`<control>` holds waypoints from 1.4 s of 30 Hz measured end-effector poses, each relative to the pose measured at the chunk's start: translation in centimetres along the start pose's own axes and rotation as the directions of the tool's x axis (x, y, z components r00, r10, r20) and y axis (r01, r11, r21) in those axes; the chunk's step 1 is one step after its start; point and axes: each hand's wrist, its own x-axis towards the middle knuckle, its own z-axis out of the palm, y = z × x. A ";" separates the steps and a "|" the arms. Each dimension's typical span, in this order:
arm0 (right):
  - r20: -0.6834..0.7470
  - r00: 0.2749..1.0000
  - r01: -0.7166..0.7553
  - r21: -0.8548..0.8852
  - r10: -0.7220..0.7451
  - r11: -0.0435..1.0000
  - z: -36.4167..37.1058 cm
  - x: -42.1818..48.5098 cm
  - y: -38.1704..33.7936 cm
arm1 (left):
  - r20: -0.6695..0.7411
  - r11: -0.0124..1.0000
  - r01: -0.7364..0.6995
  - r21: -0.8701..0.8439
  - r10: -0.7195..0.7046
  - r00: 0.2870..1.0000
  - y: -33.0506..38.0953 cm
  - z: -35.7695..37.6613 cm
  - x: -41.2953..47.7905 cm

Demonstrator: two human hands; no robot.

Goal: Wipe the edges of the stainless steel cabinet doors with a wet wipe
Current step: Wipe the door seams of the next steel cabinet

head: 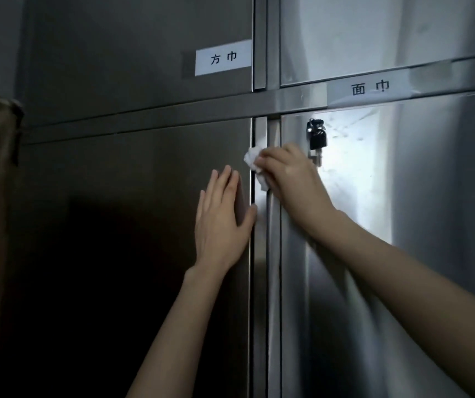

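Right hand (290,179), grip pinching the white wipe (255,165), presses it on the strip (260,254) between left door (115,225) and right door (417,225), near the padlock (316,136); left hand (222,222) rests flat, grip spread, on the left door

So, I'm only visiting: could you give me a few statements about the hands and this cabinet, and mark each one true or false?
1. The right hand presses the wet wipe against the vertical strip between the two lower doors. True.
2. The left hand grips a handle. False: it lies flat, fingers straight, on the lower left door.
3. A black padlock hangs at the upper left corner of the lower right door. True.
4. Both paper labels are stuck on the lower doors. False: the left label is on the upper left door, and the right label is on the crossbar above the lower right door.
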 end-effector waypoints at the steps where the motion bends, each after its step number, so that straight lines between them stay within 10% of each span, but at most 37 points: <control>1: 0.002 1.000 0.020 0.002 -0.020 1.000 0.0 -1.1 -0.3 | -0.023 1.000 0.001 0.002 -0.001 1.000 -0.1 0.1 0.7; 18: 0.002 0.998 -0.067 -0.111 0.068 0.992 0.4 4.9 1.5 | -0.085 0.983 -0.096 0.159 0.110 0.990 -1.8 0.5 1.1; 32: 0.387 0.908 0.151 0.061 -0.163 0.987 -3.0 -11.7 -6.3 | 0.081 0.995 -0.094 0.046 0.090 0.993 -1.4 0.6 -8.5; 37: 0.308 0.946 0.080 0.089 -0.104 0.993 -2.7 -14.3 -8.6 | 0.157 0.998 -0.032 0.052 0.023 0.987 -1.7 0.4 -12.9; 42: 0.503 0.729 0.403 0.233 -0.464 0.885 -3.4 -22.1 -12.3 | 0.211 0.998 0.012 0.064 -0.025 0.977 -2.2 -0.2 -14.6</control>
